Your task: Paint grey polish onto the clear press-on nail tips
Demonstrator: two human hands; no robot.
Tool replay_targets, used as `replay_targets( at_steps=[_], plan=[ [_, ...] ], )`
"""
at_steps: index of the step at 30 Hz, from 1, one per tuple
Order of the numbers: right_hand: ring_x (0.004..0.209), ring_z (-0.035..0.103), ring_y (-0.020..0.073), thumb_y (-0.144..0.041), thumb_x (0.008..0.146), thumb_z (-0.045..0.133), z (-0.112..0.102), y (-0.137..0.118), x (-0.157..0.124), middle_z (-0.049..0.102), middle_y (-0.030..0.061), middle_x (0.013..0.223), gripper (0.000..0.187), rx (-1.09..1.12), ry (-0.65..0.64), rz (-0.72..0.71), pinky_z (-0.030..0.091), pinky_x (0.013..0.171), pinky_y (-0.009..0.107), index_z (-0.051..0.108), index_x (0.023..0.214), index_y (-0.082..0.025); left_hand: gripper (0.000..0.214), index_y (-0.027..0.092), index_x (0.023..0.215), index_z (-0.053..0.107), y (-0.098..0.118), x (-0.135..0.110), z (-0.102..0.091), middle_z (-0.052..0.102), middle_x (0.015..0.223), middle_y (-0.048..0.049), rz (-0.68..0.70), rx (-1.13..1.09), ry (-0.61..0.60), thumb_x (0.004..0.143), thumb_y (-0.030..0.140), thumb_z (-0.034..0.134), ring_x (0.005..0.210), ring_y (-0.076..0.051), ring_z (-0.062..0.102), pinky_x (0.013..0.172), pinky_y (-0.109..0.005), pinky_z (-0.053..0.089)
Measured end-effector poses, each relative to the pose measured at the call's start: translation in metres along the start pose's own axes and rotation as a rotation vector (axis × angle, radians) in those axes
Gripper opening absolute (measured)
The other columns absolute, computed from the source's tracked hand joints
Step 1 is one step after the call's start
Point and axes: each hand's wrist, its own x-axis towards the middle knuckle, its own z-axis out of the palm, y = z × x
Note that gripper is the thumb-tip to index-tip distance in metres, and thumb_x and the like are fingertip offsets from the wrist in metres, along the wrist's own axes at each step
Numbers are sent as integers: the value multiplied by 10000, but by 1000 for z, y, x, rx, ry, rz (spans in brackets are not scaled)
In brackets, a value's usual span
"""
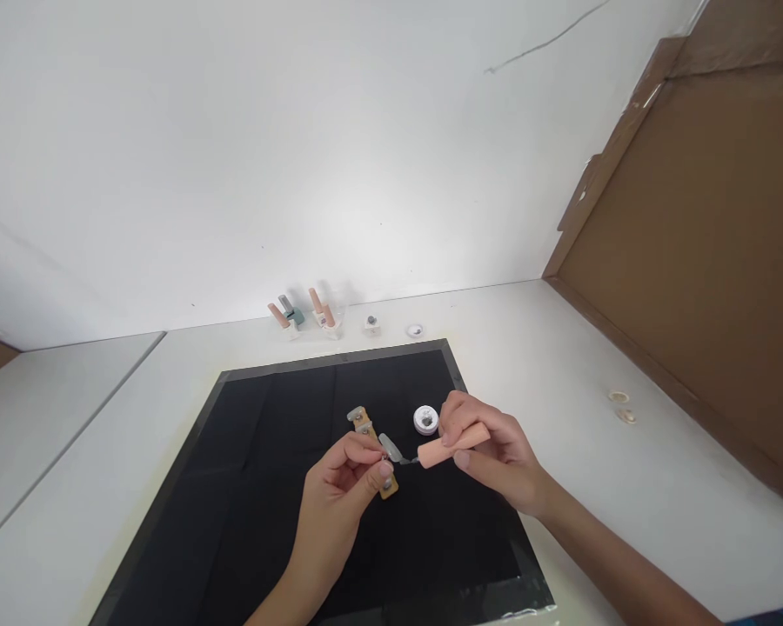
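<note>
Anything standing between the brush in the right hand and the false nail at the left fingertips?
Nothing visible. The brush, its handle in the right hand, comes up to the false nail at the left hand; the white jar sits beyond, off that line.

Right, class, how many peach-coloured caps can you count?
4: the held cap in the right hand, and, near the wall, the left cap, middle cap and right cap.

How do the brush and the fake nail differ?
The brush has a peach handle; the fake nail is whitish. The brush is longer than the fake nail. The right hand holds the brush; the left hand has the fake nail at its fingertips. Both are over the black mat.
</note>
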Motion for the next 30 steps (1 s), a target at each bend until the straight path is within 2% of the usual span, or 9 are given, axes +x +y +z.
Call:
replay_targets(
  at_steps=[7, 14, 17, 23, 30],
  plan=[
    [722, 485, 165, -239, 883, 530, 1, -1, 1, 490, 25, 795, 54, -28, 86, 41, 395, 639, 297, 583, 893, -228, 131, 162, 616, 618, -1, 0, 1, 585, 720, -7, -16, -2, 6, 667, 181, 736, 651, -120, 531, 551, -214, 469],
    [670, 455, 162, -278, 880, 529, 0, -3, 0, 487, 18, 731, 80, -4, -18, 45, 370, 614, 300, 580, 863, -219, 115, 163, 634, 624, -3, 1, -1, 594, 731, -10, -19, 2, 1, 681, 176, 728, 673, -125, 535, 583, -220, 457],
    [654, 449, 166, -305, 872, 536, 0, -2, 0, 490, 18, 700, 111, 19, -20, 40, 360, 599, 303, 574, 828, -211, 122, 159, 631, 625, -4, 1, -2, 602, 736, -13, -37, -4, 6, 677, 183, 735, 683, -125, 535, 599, -221, 455],
    [693, 463, 155, -262, 886, 527, 1, -2, 0, 483, 16, 770, 56, 12, 64, 70, 374, 623, 282, 568, 883, -224, 145, 166, 621, 625, -1, 1, -1, 608, 724, -1, -106, -69, -15, 662, 209, 757, 672, -114, 525, 586, -206, 447],
    [708, 463, 154, -263, 894, 518, 5, -2, -1, 484, 18, 801, 62, -31, 62, 72, 381, 628, 283, 567, 918, -234, 205, 153, 585, 623, 7, 2, 3, 613, 687, -12, -244, -154, -71, 628, 269, 787, 614, -115, 523, 598, -245, 447]
  ],
)
